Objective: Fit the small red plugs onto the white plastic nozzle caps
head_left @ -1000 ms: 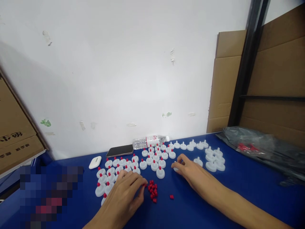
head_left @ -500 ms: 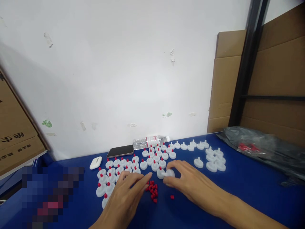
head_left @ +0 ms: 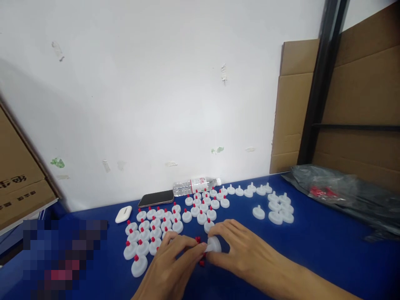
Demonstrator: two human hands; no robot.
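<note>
My right hand grips a translucent white nozzle cap by its round base, tilted so its spout points left. The fingertips of my left hand are pressed together at the tip of that spout. Whatever they pinch is hidden. Small red tip caps lie below the fingers, mostly covered by my hands. Behind and to the left stand many white nozzle caps with red tips, set upright in loose rows. At the right, several plain nozzle caps stand with bare spouts.
A phone, a white earphone case and a lying water bottle are by the wall. A grey plastic bag with red pieces rests at the right on the blue tabletop. Cardboard leans behind.
My right hand has brought the nozzle cap down and left, tilting its spout to my left fingertips. My left hand has shifted slightly right and down. Another red-tipped cap's top now shows beside them.
</note>
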